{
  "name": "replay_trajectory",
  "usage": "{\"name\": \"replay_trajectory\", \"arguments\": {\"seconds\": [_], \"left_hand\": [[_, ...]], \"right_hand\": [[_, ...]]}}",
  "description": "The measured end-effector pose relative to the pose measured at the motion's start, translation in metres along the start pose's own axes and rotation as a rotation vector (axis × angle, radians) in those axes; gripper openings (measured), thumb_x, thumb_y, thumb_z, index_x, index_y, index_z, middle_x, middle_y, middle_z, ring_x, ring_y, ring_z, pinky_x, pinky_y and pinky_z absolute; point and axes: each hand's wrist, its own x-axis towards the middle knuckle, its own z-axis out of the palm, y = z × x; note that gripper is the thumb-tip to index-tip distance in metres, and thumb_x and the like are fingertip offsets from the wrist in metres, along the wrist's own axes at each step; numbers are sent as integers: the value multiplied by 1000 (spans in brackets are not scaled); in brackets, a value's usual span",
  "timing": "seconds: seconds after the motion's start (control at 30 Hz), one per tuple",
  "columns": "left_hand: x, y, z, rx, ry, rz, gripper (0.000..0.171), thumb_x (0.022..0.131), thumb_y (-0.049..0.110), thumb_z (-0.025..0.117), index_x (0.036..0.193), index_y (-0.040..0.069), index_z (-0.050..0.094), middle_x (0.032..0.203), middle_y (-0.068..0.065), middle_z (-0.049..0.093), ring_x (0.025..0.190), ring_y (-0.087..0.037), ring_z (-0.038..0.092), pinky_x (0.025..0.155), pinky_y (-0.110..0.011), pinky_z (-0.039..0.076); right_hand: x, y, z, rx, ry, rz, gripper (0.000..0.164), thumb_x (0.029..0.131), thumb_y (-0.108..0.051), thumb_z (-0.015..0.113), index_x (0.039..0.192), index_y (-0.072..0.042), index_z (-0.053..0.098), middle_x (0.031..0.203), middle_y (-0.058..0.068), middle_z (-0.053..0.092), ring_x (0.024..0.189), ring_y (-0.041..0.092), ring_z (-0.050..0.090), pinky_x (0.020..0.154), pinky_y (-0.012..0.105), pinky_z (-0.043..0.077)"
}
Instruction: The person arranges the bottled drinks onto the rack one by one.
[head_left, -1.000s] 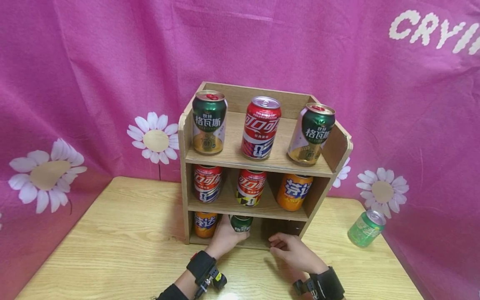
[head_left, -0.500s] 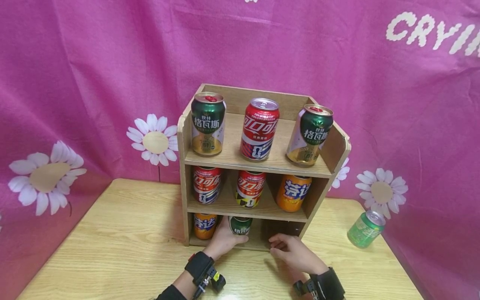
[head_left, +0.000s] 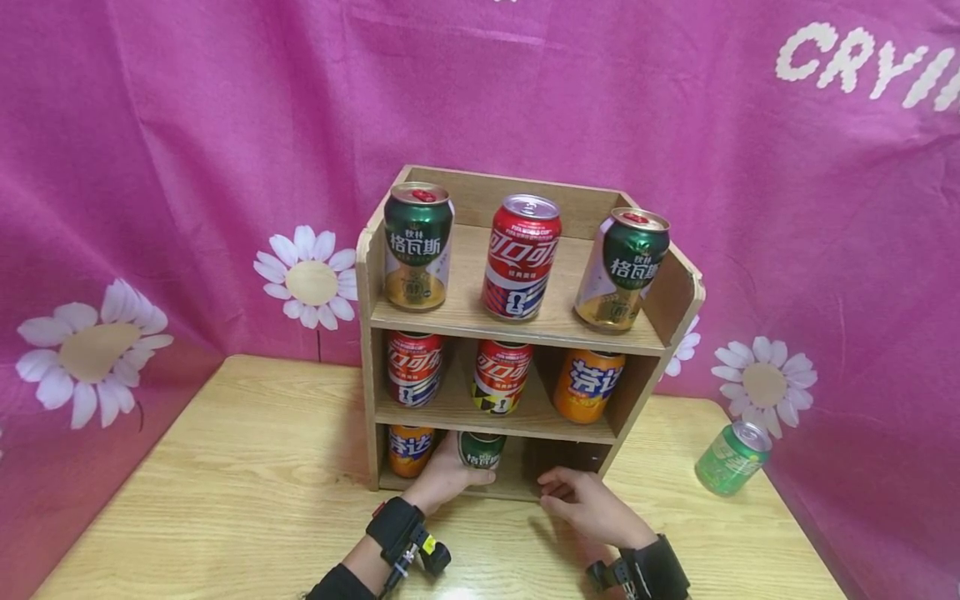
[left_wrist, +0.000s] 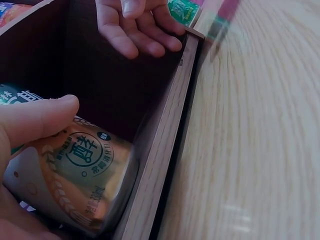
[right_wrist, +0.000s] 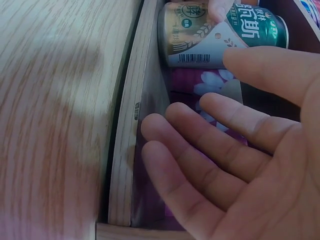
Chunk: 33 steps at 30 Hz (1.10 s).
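On the bottom level of a wooden shelf (head_left: 465,267), my left hand (head_left: 446,477) grips a green and gold drink can (head_left: 481,450). The can stands upright on the shelf board in the middle, as the left wrist view shows, with my thumb (left_wrist: 45,117) across its front. My right hand (head_left: 596,504) hovers at the front edge of the bottom right space, its fingers (right_wrist: 215,150) loosely bent and holding nothing. A gap separates it from the can. An orange soda can (head_left: 410,450) stands left of my left hand, partly hidden by the shelf above.
Two green-gold cans (head_left: 417,250) flank a red cola can (head_left: 522,258) on top. Two red cola cans (head_left: 501,379) and an orange can (head_left: 588,387) fill the middle level. A light green can (head_left: 732,458) stands on the table (head_left: 247,500) at right. A pink curtain (head_left: 247,125) hangs behind.
Both hands stay almost where they were, the left still holding the can on the bottom level. The left wrist shifts very slightly; no other can moves.
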Motion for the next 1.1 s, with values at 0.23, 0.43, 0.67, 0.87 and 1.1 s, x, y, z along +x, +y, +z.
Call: {"name": "replay_trajectory", "arguments": {"seconds": [0.23, 0.43, 0.67, 0.87, 1.1], "left_hand": [[5, -14, 2, -6, 20, -3, 87, 73, -4, 74, 145, 1, 24, 134, -23, 44, 123, -40, 42, 104, -54, 29], [14, -37, 2, 8, 30, -23, 93, 72, 1, 77, 147, 7, 22, 138, -19, 42, 126, -37, 40, 105, -53, 28], [14, -37, 2, 6, 28, -7, 93, 73, 1, 77, 148, 8, 21, 139, -19, 41, 127, -37, 39, 105, -53, 27], [15, -38, 2, -4, 15, -19, 93, 74, 1, 76, 148, 7, 20, 141, -19, 38, 128, -38, 37, 106, -53, 26], [17, -37, 3, -17, 27, -46, 93, 73, 1, 77, 147, 7, 20, 141, -19, 39, 128, -37, 37, 106, -52, 25]], "right_hand": [[0, 1, 1, -1, -2, -6, 29, 93, -21, 61, 112, 1, 60, 96, 2, 65, 86, 16, 62, 72, 28, 52], [0, 1, -1, -10, -7, -6, 29, 93, -21, 60, 112, 1, 60, 96, 1, 65, 86, 16, 62, 72, 27, 52], [0, 1, 0, -7, -4, -2, 26, 93, -17, 60, 111, 1, 61, 95, 1, 65, 86, 15, 62, 72, 26, 52], [0, 0, 0, -2, -3, -4, 25, 93, -15, 60, 111, 2, 60, 96, 2, 65, 87, 16, 62, 72, 26, 52], [0, 1, 0, -14, 3, -12, 26, 93, -18, 61, 111, 1, 61, 97, 2, 65, 86, 16, 62, 73, 26, 52]]}}
